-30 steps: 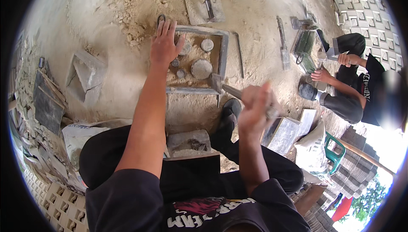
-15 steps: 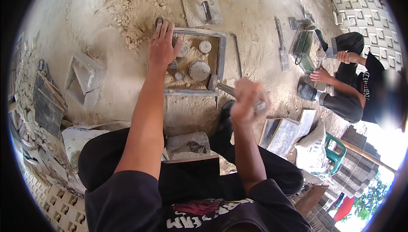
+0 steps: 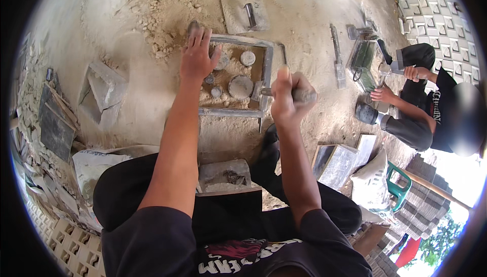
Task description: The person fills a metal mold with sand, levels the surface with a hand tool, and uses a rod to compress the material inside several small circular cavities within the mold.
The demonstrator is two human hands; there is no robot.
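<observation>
A grey rectangular frame [image 3: 231, 111] filled with tan sand lies on the ground before me. Round grey discs of different sizes sit in the sand, the largest disc [image 3: 240, 87] right of the middle. My left hand [image 3: 197, 61] rests on the frame's left side with its fingers stretched out, hiding that edge. My right hand [image 3: 291, 98] is closed round the handle of a hammer [image 3: 267, 92]. Its blocky head [image 3: 257, 90] is at the sand inside the frame's right side; whether it touches cannot be made out.
Beyond the frame lies a square board [image 3: 238, 10] with an upright handle. A thin bent rod [image 3: 283, 54] and a long flat bar [image 3: 337, 59] lie to the right. A co-worker [image 3: 431, 99] works there on a green frame [image 3: 365, 64]. A broken grey block [image 3: 103, 94] stands left.
My right hand has swung a little up and away from me, and the hammer's handle lies more level. My left hand stays on the frame, which appears shifted slightly in the picture.
</observation>
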